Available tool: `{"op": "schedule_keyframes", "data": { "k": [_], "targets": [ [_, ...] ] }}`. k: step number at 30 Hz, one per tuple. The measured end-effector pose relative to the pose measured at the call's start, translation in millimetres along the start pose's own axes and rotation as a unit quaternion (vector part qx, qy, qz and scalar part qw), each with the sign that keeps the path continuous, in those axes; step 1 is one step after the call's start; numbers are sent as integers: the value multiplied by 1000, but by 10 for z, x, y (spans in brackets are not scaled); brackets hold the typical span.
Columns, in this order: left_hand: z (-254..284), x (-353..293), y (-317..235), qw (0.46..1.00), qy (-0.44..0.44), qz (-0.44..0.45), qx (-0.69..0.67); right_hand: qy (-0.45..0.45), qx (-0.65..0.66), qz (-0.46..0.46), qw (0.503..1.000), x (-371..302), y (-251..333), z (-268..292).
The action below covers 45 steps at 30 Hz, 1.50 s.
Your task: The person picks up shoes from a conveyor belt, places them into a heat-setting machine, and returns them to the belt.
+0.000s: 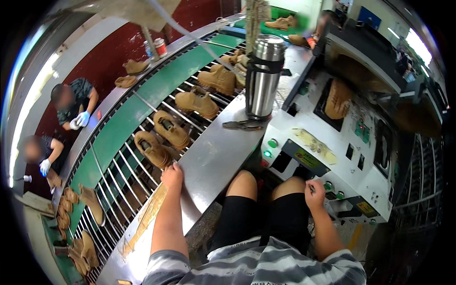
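My left hand [172,176] is at the inner edge of the metal ledge, its curled fingers against the near end of a tan boot [151,148]. That boot lies on the conveyor rods, with a second tan boot [171,129] right beside it. The fingertips are partly hidden there. Over my right knee, next to the front of a white machine [304,128], my right hand [315,194] is closed. Something small and dark shows between its fingers, too small to name. A tan shoe upper [338,99] sits in a black recess on the machine's top.
On the metal ledge [213,156] stand a steel thermos [265,78] and dark pliers [242,125]. More boots [197,102] ride the roller conveyor beside a green belt [114,118]. Across it are two people with gloved hands [81,119]; another person [325,23] is at the far end.
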<state>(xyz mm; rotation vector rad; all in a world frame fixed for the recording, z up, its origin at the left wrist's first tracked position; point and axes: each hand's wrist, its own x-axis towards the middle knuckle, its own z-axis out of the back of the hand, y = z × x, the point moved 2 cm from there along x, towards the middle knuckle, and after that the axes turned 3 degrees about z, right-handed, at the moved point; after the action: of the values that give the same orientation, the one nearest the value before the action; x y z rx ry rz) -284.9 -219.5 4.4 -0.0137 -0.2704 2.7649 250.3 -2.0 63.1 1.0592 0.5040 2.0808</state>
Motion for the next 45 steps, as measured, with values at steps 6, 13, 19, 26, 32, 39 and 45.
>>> {"op": "schedule_keyframes", "data": {
  "k": [6,13,19,26,32,39,45],
  "targets": [
    [38,-57,77,998,43,-39,-19,-143,-41,-16,989,1906,-217,212],
    [40,-237,4,983,-102,-138,-59,-60,-257,-372,890,3311,-833,384],
    [100,-251,-37,965,-149,-184,-110,15,-259,-392,882,3631,-1107,471],
    [154,-231,-11,962,-158,-182,-126,-193,-209,-176,942,2780,-498,536],
    [148,-261,34,955,-166,-187,-158,-348,-8,-143,926,1801,-249,191],
    [419,-755,-1004,715,239,-118,-646,-79,198,-98,972,1561,1284,-490],
    [1096,-1047,-477,187,352,-52,-916,239,316,222,891,1333,2556,-720]
  ]
}}
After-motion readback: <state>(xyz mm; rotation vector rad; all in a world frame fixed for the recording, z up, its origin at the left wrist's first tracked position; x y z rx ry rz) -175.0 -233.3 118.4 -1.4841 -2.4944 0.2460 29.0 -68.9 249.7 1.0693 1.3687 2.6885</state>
